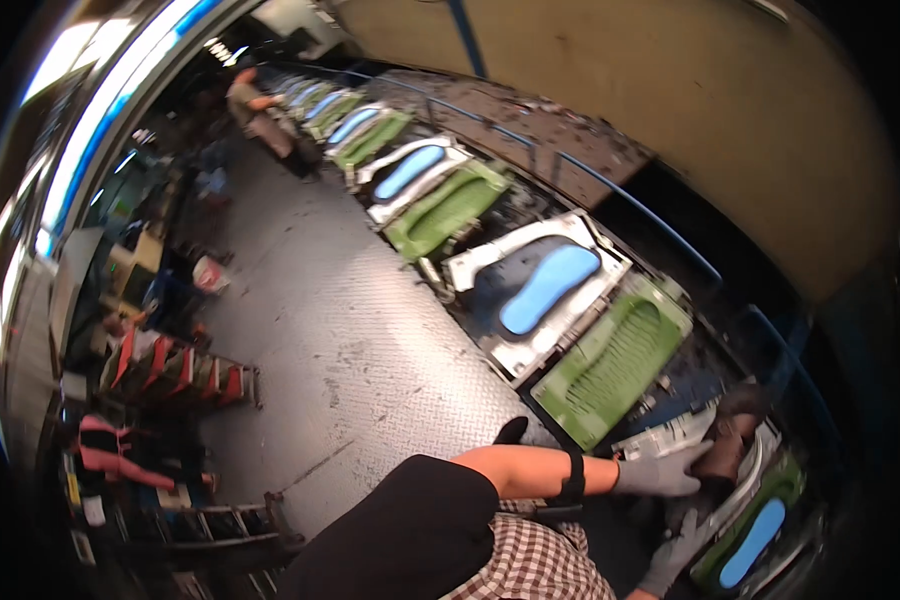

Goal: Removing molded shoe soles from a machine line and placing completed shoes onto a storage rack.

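A brown leather boot point(727, 450) lies at the lower right, over a silver mould frame point(765, 455). My left hand point(665, 472), in a grey glove, is closed around the side of the boot. My right hand point(673, 552), gloved in the same grey, grips the boot's darker lower end close to the frame's edge; part of its fingers is hard to make out. On the near side, a green mould plate point(708, 570) carries a blue sole-shaped piece point(752, 543). Just beyond the boot is another green plate point(620, 360) with a ribbed sole-shaped hollow.
Silver moulds with blue soles point(553, 288) and green plates point(450, 208) run away in a line to the upper left. A blue rail point(640, 208) follows their far side. A person point(260, 115) stands along the line. Red-and-black racks point(175, 370) stand left across the metal floor point(320, 380).
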Demonstrator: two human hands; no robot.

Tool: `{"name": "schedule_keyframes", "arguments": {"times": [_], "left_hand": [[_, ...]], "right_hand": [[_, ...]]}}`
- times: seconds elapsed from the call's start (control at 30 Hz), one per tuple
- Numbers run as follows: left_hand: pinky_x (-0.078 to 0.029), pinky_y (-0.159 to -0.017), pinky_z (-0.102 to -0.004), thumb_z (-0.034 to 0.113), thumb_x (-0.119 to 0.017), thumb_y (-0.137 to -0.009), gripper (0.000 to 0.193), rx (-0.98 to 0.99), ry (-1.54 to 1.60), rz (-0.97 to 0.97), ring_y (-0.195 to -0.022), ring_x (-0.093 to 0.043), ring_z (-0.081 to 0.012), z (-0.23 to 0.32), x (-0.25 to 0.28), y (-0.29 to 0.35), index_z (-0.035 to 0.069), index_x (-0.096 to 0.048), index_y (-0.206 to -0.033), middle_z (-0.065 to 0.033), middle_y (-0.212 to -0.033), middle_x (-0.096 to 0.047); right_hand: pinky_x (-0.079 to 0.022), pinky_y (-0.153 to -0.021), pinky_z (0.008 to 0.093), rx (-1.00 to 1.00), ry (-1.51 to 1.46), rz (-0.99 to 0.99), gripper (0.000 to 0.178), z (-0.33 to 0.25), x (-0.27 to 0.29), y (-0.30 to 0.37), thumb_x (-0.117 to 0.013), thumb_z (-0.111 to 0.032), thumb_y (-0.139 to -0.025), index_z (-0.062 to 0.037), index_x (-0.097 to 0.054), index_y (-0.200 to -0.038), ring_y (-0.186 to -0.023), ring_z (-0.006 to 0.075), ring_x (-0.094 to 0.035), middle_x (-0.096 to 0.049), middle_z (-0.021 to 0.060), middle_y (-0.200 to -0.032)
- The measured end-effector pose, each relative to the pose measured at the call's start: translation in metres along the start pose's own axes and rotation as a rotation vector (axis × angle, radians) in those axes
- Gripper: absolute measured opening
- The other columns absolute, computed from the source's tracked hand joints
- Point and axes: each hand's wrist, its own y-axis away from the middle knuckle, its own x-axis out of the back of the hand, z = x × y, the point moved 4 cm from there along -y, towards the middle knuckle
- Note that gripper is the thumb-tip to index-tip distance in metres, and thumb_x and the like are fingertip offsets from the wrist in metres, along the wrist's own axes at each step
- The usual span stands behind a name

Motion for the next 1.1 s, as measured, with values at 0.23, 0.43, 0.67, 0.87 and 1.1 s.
{"name": "schedule_keyframes", "arguments": {"times": [0.23,0.43,0.67,0.87,1.1], "left_hand": [[-0.051,-0.080,-0.0443,0.000,-0.052,-0.088,0.032,-0.338,-0.669,0.125,-0.087,-0.059,-0.0335,-0.095,-0.056,-0.053,0.001,-0.060,-0.119,-0.0167,-0.090,-0.056],[-0.046,-0.095,-0.0339,0.053,-0.052,-0.102,0.060,0.306,0.596,0.110,-0.103,-0.059,-0.0193,-0.102,-0.108,-0.125,-0.002,-0.064,-0.122,-0.0114,-0.111,-0.068],[-0.046,-0.087,-0.0314,0.043,-0.055,-0.101,0.043,0.320,0.726,0.150,-0.091,-0.054,-0.0161,-0.137,-0.109,-0.085,0.002,-0.066,-0.107,-0.0047,-0.097,-0.062],[-0.048,-0.098,-0.0418,0.058,-0.049,-0.104,0.060,0.354,0.608,-0.091,-0.113,-0.058,-0.0254,-0.125,-0.075,-0.018,0.009,-0.051,-0.140,-0.0132,-0.134,-0.056],[-0.049,-0.099,-0.0658,0.066,-0.044,-0.102,0.071,0.755,1.417,0.185,-0.132,-0.052,-0.0389,-0.114,-0.112,0.043,0.014,-0.039,-0.151,-0.0175,-0.146,-0.051]], "right_hand": [[-0.050,-0.105,0.0312,-0.295,-0.474,0.169,0.050,-0.027,0.053,0.002,-0.061,-0.012,-0.102,-0.0001,-0.046,-0.147,-0.127,0.0236,-0.058,-0.055,0.0134,-0.141],[-0.051,-0.105,0.0331,-0.361,-0.677,0.312,0.053,-0.027,0.088,-0.037,-0.064,-0.011,-0.100,0.0083,-0.043,-0.145,-0.121,0.0197,-0.060,-0.057,0.0132,-0.136],[-0.052,-0.093,0.0387,0.032,0.256,0.248,0.039,-0.034,0.071,-0.114,-0.065,-0.010,-0.093,-0.0108,-0.067,-0.131,-0.105,0.0305,-0.066,-0.066,0.0148,-0.112],[-0.054,-0.079,0.0437,0.145,0.336,-0.346,0.028,-0.040,0.029,-0.096,-0.065,-0.025,-0.091,-0.0233,-0.074,-0.117,-0.092,0.0346,-0.067,-0.066,0.0104,-0.098],[-0.055,-0.077,0.0443,0.196,0.316,-0.482,0.023,-0.044,-0.003,0.006,-0.063,-0.020,-0.085,-0.0170,-0.071,-0.106,-0.088,0.0311,-0.068,-0.066,0.0104,-0.097]]}}
